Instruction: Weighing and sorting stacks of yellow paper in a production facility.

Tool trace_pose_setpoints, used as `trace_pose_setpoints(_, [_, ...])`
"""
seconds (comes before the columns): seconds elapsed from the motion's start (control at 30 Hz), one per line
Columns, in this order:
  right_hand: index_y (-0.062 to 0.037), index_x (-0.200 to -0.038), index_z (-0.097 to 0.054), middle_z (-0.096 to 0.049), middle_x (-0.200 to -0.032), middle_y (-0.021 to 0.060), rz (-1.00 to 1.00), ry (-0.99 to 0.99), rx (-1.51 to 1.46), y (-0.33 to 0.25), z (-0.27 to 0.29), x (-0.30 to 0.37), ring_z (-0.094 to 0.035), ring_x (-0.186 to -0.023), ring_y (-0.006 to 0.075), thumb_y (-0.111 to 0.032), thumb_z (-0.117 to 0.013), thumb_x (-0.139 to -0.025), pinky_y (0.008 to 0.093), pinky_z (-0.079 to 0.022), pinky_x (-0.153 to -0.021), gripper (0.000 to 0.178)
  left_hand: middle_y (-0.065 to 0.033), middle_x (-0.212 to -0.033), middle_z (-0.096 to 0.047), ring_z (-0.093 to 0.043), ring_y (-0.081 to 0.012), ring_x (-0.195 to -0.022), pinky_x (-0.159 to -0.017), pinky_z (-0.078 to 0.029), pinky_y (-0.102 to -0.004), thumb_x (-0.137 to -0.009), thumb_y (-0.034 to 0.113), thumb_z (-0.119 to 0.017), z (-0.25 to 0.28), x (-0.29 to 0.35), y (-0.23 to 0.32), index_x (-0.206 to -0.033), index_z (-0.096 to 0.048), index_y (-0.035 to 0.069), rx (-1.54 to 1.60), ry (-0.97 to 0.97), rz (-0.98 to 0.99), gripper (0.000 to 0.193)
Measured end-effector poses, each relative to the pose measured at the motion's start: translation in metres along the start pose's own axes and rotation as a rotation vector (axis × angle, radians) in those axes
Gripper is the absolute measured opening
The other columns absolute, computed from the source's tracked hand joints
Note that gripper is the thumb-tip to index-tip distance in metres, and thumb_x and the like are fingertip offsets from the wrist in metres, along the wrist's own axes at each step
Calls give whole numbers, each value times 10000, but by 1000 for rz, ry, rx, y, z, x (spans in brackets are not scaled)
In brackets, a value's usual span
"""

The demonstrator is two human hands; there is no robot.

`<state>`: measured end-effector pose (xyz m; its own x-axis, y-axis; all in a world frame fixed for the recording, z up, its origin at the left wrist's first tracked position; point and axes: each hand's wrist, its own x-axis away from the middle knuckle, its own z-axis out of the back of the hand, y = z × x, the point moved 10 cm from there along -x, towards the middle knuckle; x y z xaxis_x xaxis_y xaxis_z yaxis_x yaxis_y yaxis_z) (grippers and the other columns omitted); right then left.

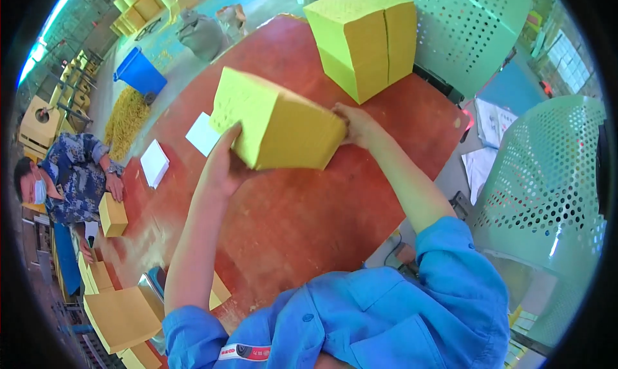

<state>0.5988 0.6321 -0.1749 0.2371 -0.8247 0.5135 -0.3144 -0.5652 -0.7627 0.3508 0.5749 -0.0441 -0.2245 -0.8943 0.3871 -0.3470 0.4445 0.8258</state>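
Observation:
A thick block of yellow paper [290,127] is tilted above the red tabletop [290,221], held between my two hands. My left hand [228,163] grips its lower left side, with the thumb on the pale left face and the other fingers mostly hidden beneath. At the right end, the fingers of my right hand [356,125] are closed on the block's edge. Just beyond my right hand, two taller yellow paper stacks [367,44] stand side by side, touching, with a dark seam between them.
A white paper pad [154,163] and a pale sheet [201,134] lie left of the block. At the left edge a masked co-worker [77,172] touches a small yellow block [113,216]. Green perforated guards [547,182] flank the right. Tan paper blocks [125,317] sit lower left.

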Motion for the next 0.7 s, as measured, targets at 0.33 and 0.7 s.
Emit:
trace_pose_setpoints(0.33, [43, -1326, -467, -577, -1248, 175, 624, 369, 410, 17, 23, 62, -622, -1068, 244, -125, -692, -846, 337, -525, -909, 556, -204, -1385, -436, -468, -434, -1219, -949, -410, -690, -845, 564, -591, -71, -73, 9, -1421, -409, 103, -186, 63, -3, 760])
trace_pose_setpoints(0.7, [35, -1335, -472, -423, -1418, 216, 861, 447, 455, -18, 12, 31, -538, -1218, 291, -32, -627, -844, 344, -556, -908, 519, -239, -1397, -418, -428, -504, -1237, -961, -378, -707, -748, 603, -674, -90, -162, 41, -1406, -423, 143, -248, 59, 80, 841])
